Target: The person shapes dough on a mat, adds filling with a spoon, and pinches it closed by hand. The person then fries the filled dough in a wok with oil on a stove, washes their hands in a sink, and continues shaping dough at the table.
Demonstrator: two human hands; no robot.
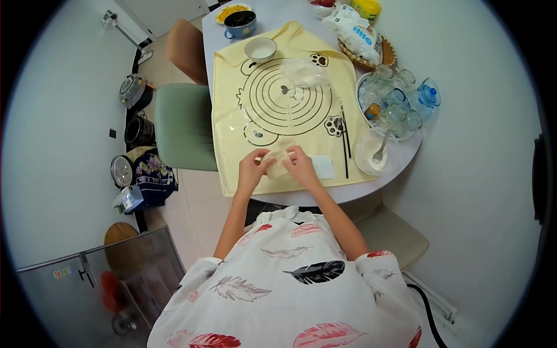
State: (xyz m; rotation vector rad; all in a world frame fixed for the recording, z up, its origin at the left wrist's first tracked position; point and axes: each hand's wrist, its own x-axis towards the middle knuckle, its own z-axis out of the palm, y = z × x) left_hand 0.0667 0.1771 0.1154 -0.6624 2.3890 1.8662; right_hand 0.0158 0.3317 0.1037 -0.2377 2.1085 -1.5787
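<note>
A pale, flat piece of dough (pixel 279 160) is held up over the near edge of the yellow mat (pixel 232 168). My left hand (pixel 253 169) pinches its left side with fingers and thumb, and my right hand (pixel 300 165) grips its right side. Just right of my right hand lies a white square sheet (pixel 322 167). Farther up the mat, a clear plastic bag (pixel 306 72) rests on the printed rings. Two black chopsticks (pixel 346 142) lie along the mat's right side. A white bowl (pixel 260 50) stands near the far edge.
At the right are a bowl of white powder with a spoon (pixel 379 155), a tray of glasses (pixel 364 101), a blue jug (pixel 428 94) and a basket (pixel 390 53) with a white bag. A blue cup (pixel 241 29) stands far left. Chairs (pixel 181 124) flank the table.
</note>
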